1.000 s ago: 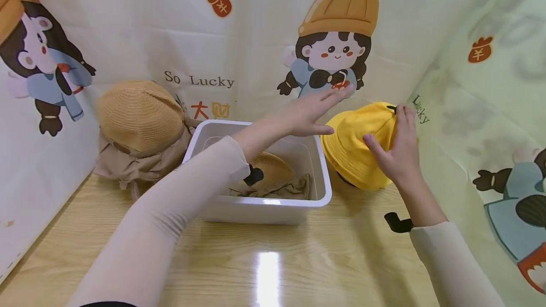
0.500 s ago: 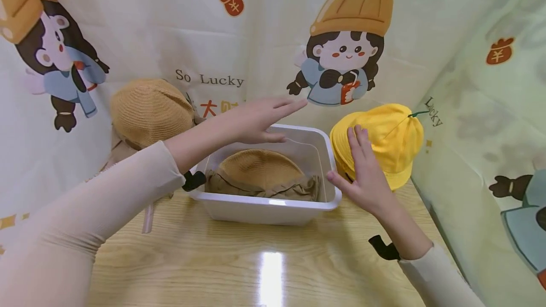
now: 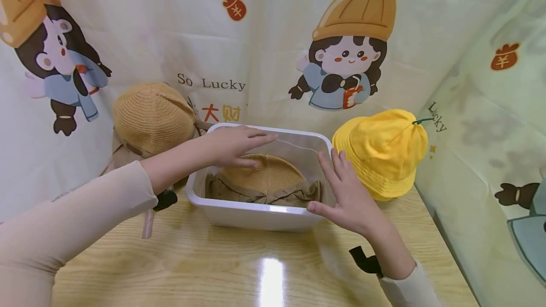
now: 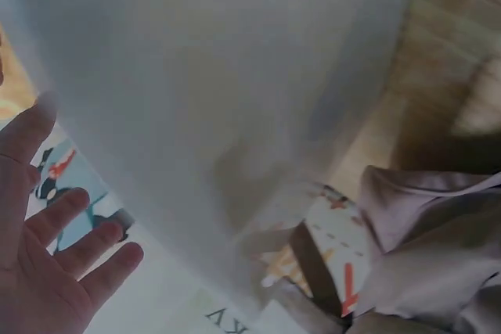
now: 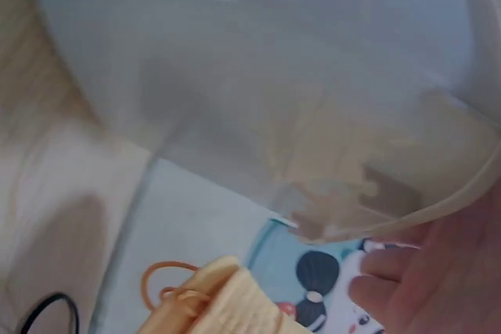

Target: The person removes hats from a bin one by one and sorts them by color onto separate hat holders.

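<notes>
A white plastic bin (image 3: pixel 260 219) stands on the wooden table with a tan straw hat (image 3: pixel 266 174) inside, its brown cloth brim bunched around it. My left hand (image 3: pixel 232 146) hovers over the bin's left side, palm down, fingers extended, overlapping the hat's crown in the head view. My right hand (image 3: pixel 345 198) is at the bin's right rim, fingers spread and thumb over the front corner. In the right wrist view the bin wall (image 5: pixel 235 76) fills the upper part, with curved fingers (image 5: pixel 383 271) beside its edge. Neither hand grips anything.
A second tan straw hat (image 3: pixel 153 117) with brown cloth brim rests left of the bin, a strap hanging down. To the right sits a yellow bucket hat (image 3: pixel 384 150) with a green stem. A printed cartoon curtain (image 3: pixel 273 51) encloses the table (image 3: pixel 204 274).
Both hands have moved: the left came back leftward and down from over the bin's far side, and the right left the yellow hat for the bin's right rim. The view shifted slightly.
</notes>
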